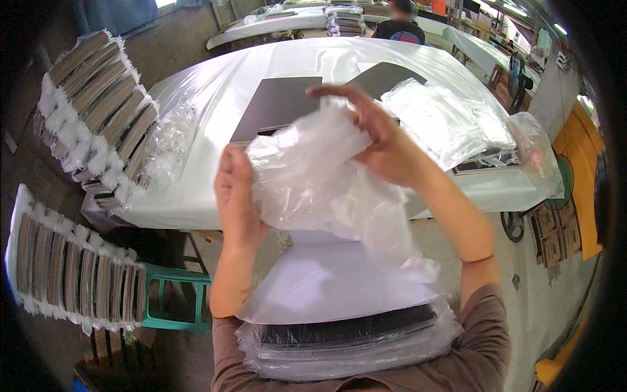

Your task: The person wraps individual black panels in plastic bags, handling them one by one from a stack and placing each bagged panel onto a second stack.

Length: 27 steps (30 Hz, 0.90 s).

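A crumpled clear plastic bag [313, 173] hangs between my hands, above the near edge of the table. My left hand [238, 193] is closed on the bag's left side, fingers upward. My right hand [385, 140] arches over its upper right part, with bag film between the curled fingers and thumb and the index finger stretched out. Below, against my body, lies a stack of plastic-wrapped dark sheets [346, 333] with a smooth white sheet [333, 277] over it. Beyond the bag, a dark flat board [277, 101] rests on the table, partly hidden.
The table [215, 85] has a white cover. Another dark board [388, 78] and a pile of clear bags [450, 121] lie right. Plastic-wrapped stacks stand left [104, 98] and lower left [78, 268], beside a green stool [173, 297]. A person [400, 26] sits beyond the table.
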Motion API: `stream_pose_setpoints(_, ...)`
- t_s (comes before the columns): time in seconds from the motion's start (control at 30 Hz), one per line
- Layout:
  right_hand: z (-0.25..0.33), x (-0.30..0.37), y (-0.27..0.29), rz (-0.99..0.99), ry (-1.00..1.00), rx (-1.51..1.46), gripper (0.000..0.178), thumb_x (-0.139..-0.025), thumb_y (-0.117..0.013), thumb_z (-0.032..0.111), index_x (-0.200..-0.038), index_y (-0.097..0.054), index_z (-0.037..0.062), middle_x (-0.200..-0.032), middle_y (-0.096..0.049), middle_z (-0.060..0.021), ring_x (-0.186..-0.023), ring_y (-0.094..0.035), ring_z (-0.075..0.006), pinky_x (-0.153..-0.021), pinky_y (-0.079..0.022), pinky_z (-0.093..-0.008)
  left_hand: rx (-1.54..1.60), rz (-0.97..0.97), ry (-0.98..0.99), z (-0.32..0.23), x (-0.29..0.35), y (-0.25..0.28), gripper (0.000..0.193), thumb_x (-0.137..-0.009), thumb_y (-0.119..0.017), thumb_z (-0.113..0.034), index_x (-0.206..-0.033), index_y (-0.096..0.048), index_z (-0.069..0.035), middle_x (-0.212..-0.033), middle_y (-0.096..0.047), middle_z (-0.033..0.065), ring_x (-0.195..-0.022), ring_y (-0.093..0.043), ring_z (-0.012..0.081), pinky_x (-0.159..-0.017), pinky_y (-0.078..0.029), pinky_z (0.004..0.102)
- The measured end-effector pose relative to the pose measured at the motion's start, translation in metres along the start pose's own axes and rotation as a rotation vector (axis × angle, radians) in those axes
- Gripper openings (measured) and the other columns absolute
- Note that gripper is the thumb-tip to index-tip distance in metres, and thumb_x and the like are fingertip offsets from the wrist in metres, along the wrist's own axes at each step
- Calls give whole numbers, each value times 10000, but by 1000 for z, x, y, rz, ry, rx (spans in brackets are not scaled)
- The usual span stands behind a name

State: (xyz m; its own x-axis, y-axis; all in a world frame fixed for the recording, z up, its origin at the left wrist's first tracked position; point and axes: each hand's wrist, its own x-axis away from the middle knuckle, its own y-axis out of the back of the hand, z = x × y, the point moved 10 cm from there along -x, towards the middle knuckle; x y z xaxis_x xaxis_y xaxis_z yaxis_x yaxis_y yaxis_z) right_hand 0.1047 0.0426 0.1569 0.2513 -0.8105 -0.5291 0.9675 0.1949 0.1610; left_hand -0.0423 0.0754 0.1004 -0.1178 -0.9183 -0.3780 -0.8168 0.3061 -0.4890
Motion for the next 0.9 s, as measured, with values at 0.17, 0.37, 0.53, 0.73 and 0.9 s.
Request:
stream_pose_setpoints(0.17, -37, 22, 15, -183, 67, 48, 425, -667, -522, -80, -1055, -455, 78, -843, -570, -47, -760, -564, -136, -620, -457, -273, -70, 56, 118, 63, -11, 3, 243, -881, -438, -324, -800, -461, -97, -700, -443, -52, -638, -414, 35, -594, -361, 179)
stream_pose_setpoints(0.37, -18, 56, -74, -130, 530, 986, 85, -725, -548, 147, -666, -496, 114, -623, -548, -36, -473, -517, -253, -459, -420, -331, 529, 209, 325, 118, 8, -44, 267, -867, -449, -325, -756, -497, -87, -660, -483, -17, -629, -464, 69, -549, -365, 191)
stream_pose_setpoints(0.53, -91, 25, 19, -357, -59, 680, 114, -725, -535, 185, -639, -506, 116, -584, -505, -80, -483, -506, -247, -463, -392, -305, 301, -34, 580, 141, 33, -38, 249, -867, -448, -276, -681, -483, -113, -582, -420, -9, -564, -424, 76, -511, -346, 193)
stream_pose_setpoints(0.73, -47, 42, -33, -294, 453, 997, 96, -557, -551, 118, -606, -468, 113, -524, -374, -2, -458, -387, -186, -511, -329, -314, 314, -30, 485, 133, 28, -41, 251, -886, -397, -210, -671, -455, -95, -571, -391, -18, -529, -393, 79, -496, -341, 211)
stream_pose_setpoints(0.9, -23, 65, -104, -139, 821, 1090, 102, -554, -545, 113, -539, -444, 108, -536, -388, -17, -486, -423, -175, -484, -365, -307, 737, 717, 412, 141, 13, -31, 236, -869, -423, -290, -1015, -451, -107, -895, -492, 39, -838, -491, 135, -727, -412, 260)
